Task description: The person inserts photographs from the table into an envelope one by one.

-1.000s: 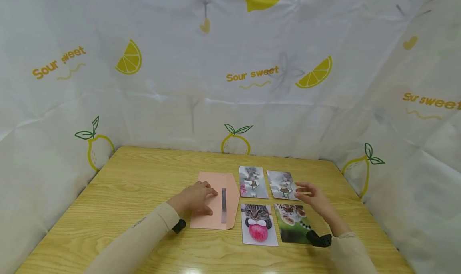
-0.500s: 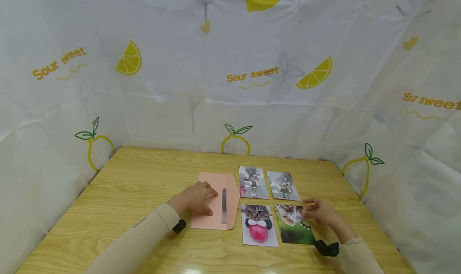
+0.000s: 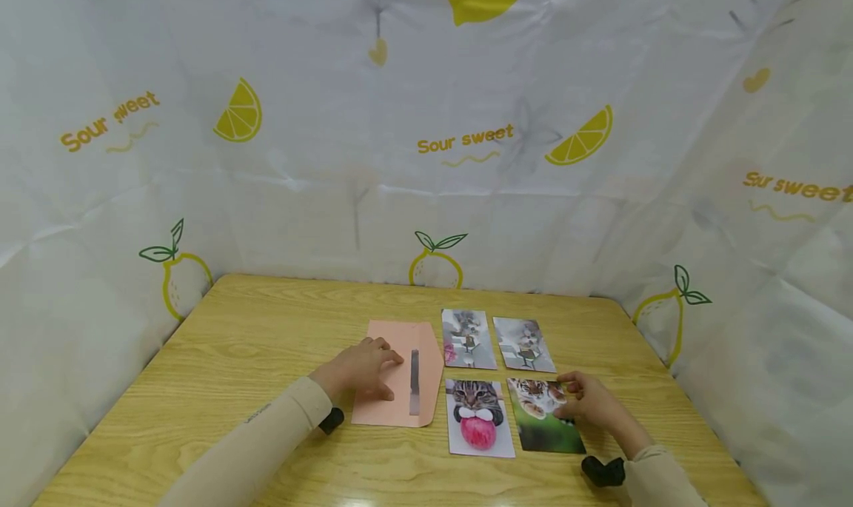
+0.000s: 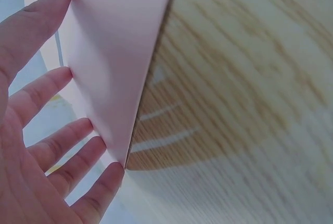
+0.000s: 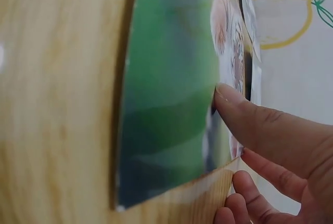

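My left hand (image 3: 360,366) rests its spread fingertips on a pink envelope (image 3: 398,337) that lies flat with its flap to the right. A dark grey strip (image 3: 415,381) runs along the flap fold. At the right, my right hand (image 3: 596,405) pinches the right edge of a tiger photo card (image 3: 543,433). In the right wrist view the thumb (image 5: 260,122) lies on the picture, with the index fingertip right at the card's edge and the other fingers curled below. Left of it lies a photo card of a cat with a pink ball (image 3: 480,425).
Two greyish photo cards (image 3: 469,338) lie behind, side by side, the left one close to the envelope. Under everything is a wood-grain table (image 3: 266,322). A white lemon-print cloth (image 3: 320,218) hangs around the back and sides. A black wrist device (image 3: 603,471) sits at my right cuff.
My right hand has come from the back right greyish card toward me, onto the right edge of the tiger card. My left hand and the envelope stay in place.
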{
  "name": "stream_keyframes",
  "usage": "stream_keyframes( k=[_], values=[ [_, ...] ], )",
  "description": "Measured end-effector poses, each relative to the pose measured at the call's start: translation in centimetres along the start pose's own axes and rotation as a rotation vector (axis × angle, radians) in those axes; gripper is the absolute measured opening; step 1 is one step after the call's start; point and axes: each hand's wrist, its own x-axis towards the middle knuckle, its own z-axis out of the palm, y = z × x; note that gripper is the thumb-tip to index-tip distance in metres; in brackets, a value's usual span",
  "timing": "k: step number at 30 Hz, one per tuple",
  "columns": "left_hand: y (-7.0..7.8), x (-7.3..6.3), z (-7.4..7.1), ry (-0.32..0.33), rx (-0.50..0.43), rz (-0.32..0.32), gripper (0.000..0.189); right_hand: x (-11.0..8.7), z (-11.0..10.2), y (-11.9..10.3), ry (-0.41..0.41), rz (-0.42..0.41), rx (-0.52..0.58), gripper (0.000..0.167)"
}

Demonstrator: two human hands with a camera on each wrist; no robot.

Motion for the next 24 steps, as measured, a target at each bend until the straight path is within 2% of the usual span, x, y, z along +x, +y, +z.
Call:
stream_keyframes(
  k=[5, 15, 18, 24],
  values=[
    [0.0, 0.0, -0.1, 0.008, 0.005, 0.010, 0.058, -0.3, 0.2, -0.5, 0.010, 0.007, 0.005, 0.064],
    [-0.1, 0.0, 0.2, 0.007, 0.005, 0.015, 0.057, -1.1, 0.9, -1.0, 0.069, 0.014, 0.118, 0.065],
    [-0.1, -0.1, 0.2, 0.010, 0.001, 0.015, 0.057, -1.2, 0.7, -1.2, 0.084, 0.007, 0.164, 0.063],
    [0.0, -0.2, 0.0, 0.013, -0.010, 0.010, 0.057, -1.3, -0.9, -2.5, 0.092, -0.061, 0.204, 0.061]
  ],
)
